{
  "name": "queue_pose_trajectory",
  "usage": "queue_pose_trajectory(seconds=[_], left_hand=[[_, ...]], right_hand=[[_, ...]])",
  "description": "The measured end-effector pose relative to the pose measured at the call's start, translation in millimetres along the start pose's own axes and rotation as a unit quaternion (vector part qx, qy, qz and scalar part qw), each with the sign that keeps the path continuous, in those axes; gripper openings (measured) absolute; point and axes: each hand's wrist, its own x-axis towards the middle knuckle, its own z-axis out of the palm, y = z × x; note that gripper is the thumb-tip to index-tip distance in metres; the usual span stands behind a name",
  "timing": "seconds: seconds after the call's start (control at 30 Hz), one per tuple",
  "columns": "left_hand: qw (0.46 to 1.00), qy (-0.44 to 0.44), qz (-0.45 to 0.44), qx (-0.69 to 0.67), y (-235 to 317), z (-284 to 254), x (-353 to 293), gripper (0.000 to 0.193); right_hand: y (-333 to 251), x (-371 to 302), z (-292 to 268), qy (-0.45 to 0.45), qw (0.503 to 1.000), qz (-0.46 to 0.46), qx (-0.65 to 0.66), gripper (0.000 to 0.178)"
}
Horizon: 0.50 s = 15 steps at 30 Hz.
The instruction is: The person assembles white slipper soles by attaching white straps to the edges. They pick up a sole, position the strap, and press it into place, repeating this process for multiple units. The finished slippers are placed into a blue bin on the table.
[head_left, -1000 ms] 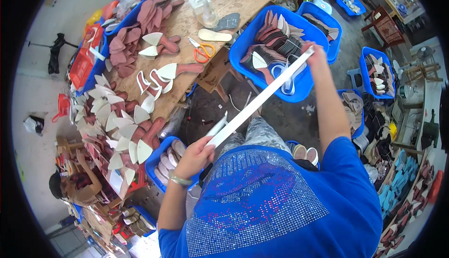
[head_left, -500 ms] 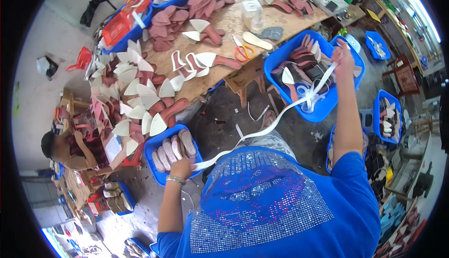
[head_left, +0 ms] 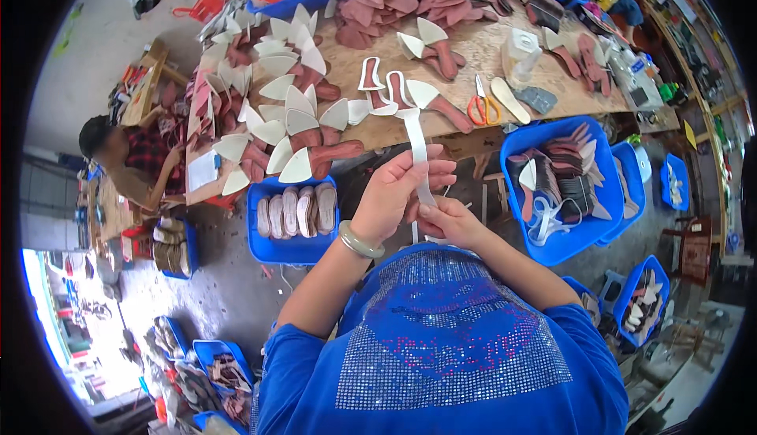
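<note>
A flat white strip (head_left: pixel 419 147) runs down from beside the white-edged pieces at the table's near edge to my hands. My left hand (head_left: pixel 394 192), with a pale bangle at the wrist, holds the strip across its fingers, which are partly curled. Just below it, my right hand (head_left: pixel 456 222) pinches the strip between thumb and fingers. Whether the strip's upper end is joined to a white-edged pink insole piece (head_left: pixel 397 92) behind it, I cannot tell. Below my hands, part of the strip is hidden.
On the wooden table (head_left: pixel 465 49) lie orange-handled scissors (head_left: pixel 482 106), a clear container (head_left: pixel 520 55) and many pink and white insoles (head_left: pixel 296 116). A blue basket (head_left: pixel 564 198) of insoles stands right, a blue basket of shoes (head_left: pixel 296 218) left. Another person (head_left: pixel 130 155) sits far left.
My hands were spread wide with the strip stretched between them; they are now close together in front of me. The right hand has left the blue basket, and the view has shifted.
</note>
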Motion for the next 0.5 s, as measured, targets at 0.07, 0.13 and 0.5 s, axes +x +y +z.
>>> queue_pose_trajectory(seconds=[0.07, 0.13, 0.5], left_hand=[[0.999, 0.022, 0.017, -0.018, -4, 1, 13, 0.039], [0.996, 0.026, 0.031, -0.084, -9, 3, 27, 0.042], [0.92, -0.074, -0.126, 0.362, -75, -67, 21, 0.023]], right_hand=[[-4, 5, -10, -0.007, 0.999, 0.007, 0.037, 0.028], [-17, 8, -19, -0.015, 0.997, 0.007, 0.078, 0.027], [-221, -10, -236, 0.051, 0.915, -0.355, 0.187, 0.024]])
